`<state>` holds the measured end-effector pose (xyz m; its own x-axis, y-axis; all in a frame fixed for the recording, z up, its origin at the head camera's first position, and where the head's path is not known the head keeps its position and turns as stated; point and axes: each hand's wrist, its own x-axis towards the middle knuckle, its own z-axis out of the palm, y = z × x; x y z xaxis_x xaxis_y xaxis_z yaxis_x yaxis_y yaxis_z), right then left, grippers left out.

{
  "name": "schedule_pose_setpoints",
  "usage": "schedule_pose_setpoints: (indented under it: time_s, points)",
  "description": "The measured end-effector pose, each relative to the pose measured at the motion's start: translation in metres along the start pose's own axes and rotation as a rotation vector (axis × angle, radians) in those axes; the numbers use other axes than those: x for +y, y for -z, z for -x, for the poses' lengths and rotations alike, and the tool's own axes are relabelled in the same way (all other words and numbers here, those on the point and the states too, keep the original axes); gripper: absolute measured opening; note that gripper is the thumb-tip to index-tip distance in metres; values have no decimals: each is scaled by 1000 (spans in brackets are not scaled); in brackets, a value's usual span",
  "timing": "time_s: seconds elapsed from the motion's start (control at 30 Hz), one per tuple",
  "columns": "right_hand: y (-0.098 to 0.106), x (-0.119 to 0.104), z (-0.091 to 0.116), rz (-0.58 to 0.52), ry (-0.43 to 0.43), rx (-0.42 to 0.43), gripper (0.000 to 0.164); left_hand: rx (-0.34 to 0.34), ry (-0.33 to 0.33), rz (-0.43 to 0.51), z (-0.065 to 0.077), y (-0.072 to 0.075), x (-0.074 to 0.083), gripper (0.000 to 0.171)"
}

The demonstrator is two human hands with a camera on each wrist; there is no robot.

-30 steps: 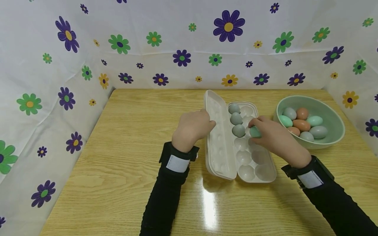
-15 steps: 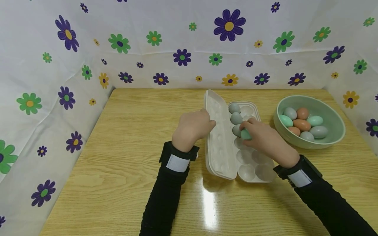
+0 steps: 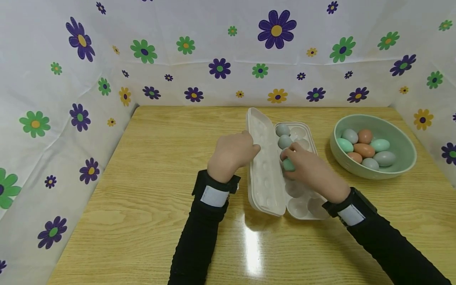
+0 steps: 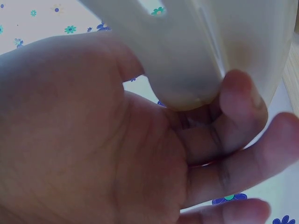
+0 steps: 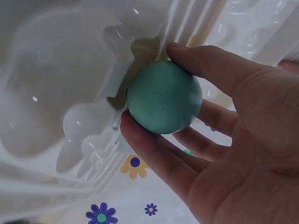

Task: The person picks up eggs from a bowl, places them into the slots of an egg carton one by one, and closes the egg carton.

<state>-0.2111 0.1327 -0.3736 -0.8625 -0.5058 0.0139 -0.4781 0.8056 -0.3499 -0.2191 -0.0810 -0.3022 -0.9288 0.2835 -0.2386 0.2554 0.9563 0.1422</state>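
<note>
A white egg carton (image 3: 298, 208) stands with its lid (image 3: 265, 178) raised on the left side. My left hand (image 3: 233, 152) grips the lid's outer edge between thumb and fingers, as the left wrist view also shows. My right hand (image 3: 313, 168) pinches a green egg (image 5: 163, 97) between thumb and fingers over the carton's left row. Grey-blue eggs (image 3: 284, 141) sit in the far cups of that row, one of them partly hidden behind the right hand. The cups nearest me hold nothing.
To the right of the carton stands a pale green bowl (image 3: 406, 158) with several orange, grey and green eggs (image 3: 364, 150) inside. A flowered white cloth (image 3: 199, 39) closes off the wooden table (image 3: 160, 158) at the back and sides.
My right hand has carried the green egg leftward and slightly nearer, from the carton's right row to its left row. The left hand and the lid have kept their place.
</note>
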Motion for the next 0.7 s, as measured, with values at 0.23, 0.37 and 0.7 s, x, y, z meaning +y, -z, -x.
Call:
schedule_pose_setpoints:
  time_s: [0.23,0.37,0.7]
  points:
    - [-4,0,-3,17,39,8,33,-3,3,-3,1,0,0,45]
    - [-5,0,-4,19,37,4,35,-8,5,-7,1,1,1,48]
    - [-1,-3,0,25,16,0,35,-4,-4,-9,1,1,1,48]
